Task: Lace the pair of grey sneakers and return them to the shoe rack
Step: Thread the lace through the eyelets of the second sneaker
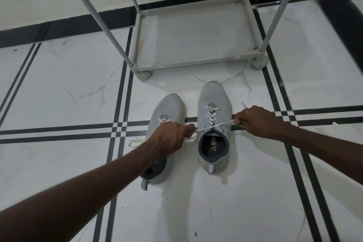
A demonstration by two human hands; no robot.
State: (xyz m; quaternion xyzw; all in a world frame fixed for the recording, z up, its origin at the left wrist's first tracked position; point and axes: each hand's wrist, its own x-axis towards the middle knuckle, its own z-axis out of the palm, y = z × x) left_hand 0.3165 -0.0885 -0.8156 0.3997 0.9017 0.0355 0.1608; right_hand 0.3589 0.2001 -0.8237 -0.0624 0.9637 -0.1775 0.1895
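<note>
**Both lace ends pulled taut on right sneaker**

Left hand (170,139) reaching in from 8 o'clock, forearm stretched long, knuckles up, fingers pinched tight on one end of the white lace (212,126). Right hand (257,122) coming in from 3 o'clock, fist closed on the other end, wrist straight. Lace stretched in a line between the two fists, crossing over the top eyelets.

Right sneaker (214,104) flat on the floor (59,84) at centre frame, long axis 12 to 6, toe at 12 toward the rack, heel tab at 6, laced crisscross up the tongue. Left sneaker (169,106) just beside at 9 o'clock, toe tilted slightly to 1, mostly hidden under left wrist; loose lace end (135,142) lying on tile at its 9 o'clock side.

Shoe rack (188,63) at 12 o'clock, grey tube frame on casters, near the toes but apart. Black skirting along wall behind.
</note>
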